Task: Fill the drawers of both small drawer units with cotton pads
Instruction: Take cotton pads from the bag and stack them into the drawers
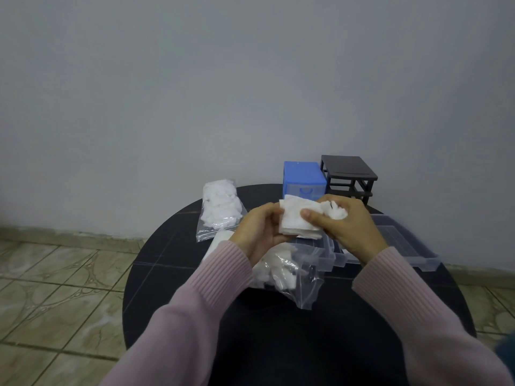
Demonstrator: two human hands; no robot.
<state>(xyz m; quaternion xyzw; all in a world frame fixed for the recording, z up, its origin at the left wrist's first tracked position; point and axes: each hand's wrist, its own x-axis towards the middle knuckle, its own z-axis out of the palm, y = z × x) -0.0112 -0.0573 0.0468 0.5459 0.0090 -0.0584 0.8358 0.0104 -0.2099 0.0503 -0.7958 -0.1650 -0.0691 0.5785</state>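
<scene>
Above the table's middle, my left hand (257, 232) and my right hand (344, 227) together hold a stack of white square cotton pads (295, 218). The right thumb presses on top of the stack, and more white cotton shows inside that fist. Below the hands lies an open clear bag of pads (284, 271). Several clear plastic drawers (401, 246) rest on the table to the right, pulled out of their units. At the back stand the blue drawer unit (303, 178) and the black drawer frame (349, 174), whose slots look vacant.
A second sealed bag of cotton pads (220, 208) lies at the back left of the round black table (172, 274). A grey wall rises right behind the units. Tiled floor surrounds the table.
</scene>
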